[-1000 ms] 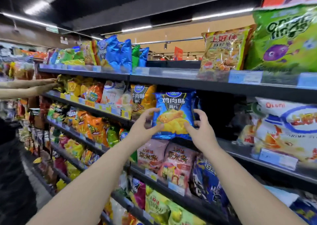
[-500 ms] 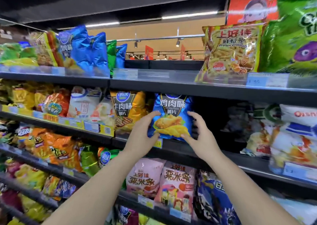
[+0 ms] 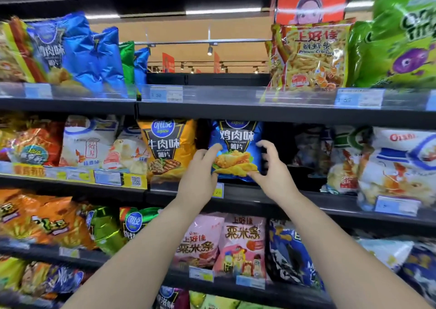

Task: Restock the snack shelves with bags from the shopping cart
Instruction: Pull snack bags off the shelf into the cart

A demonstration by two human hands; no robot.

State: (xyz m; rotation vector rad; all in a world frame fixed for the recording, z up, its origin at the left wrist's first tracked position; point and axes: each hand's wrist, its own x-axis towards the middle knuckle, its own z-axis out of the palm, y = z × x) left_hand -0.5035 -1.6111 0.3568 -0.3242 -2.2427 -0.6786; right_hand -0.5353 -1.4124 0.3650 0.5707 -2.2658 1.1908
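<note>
A blue chicken-flavour chip bag [image 3: 238, 138] stands upright on the second black shelf [image 3: 311, 201], right of a yellow beef-flavour chip bag [image 3: 168, 148]. My left hand [image 3: 200, 174] holds the blue bag's lower left edge, fingers lying up along its side. My right hand [image 3: 271, 174] grips its lower right corner, thumb on the front and fingers curled round the right edge. The shopping cart is out of view.
A dark gap [image 3: 279, 141] opens right of the blue bag, then white prawn-cracker bags [image 3: 398, 164]. The top shelf holds blue bags [image 3: 89, 54], a yellow prawn-stick bag [image 3: 311, 56] and a green bag [image 3: 398, 42]. Pink bags [image 3: 240, 245] fill the shelf below my hands.
The blue bag has gone further back onto the shelf and stands straighter beside the yellow bag. Both hands followed it in. The view has closed in on the shelves.
</note>
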